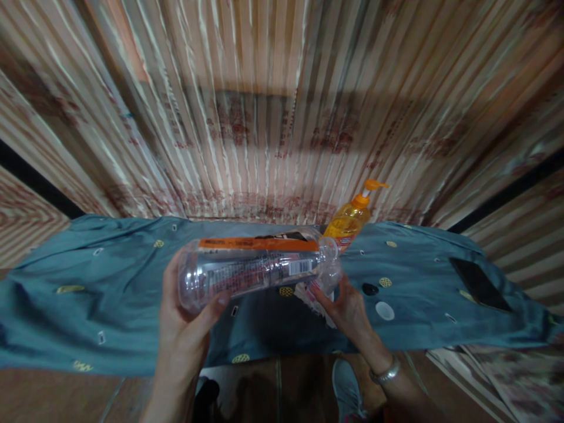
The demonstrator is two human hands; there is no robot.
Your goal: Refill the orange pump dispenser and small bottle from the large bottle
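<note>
A large clear plastic bottle (259, 267) with an orange-edged label lies sideways in the air above the teal cloth. My left hand (187, 311) is wrapped round its base end, thumb on the near side. At the neck end, my right hand (343, 305) pinches a smaller clear plastic piece (330, 273) that meets the bottle's mouth; its exact shape is unclear. A crumpled whitish and pink wrapper (311, 296) shows beside the right fingers. Just behind the neck stands a pump bottle (350, 220) of orange-yellow liquid.
The teal patterned cloth (123, 294) covers a long surface. On its right are a small black object (370, 289), a white round cap (385, 311) and a dark flat phone-like object (479, 284). Striped curtains (264, 147) hang behind. Shoes show below.
</note>
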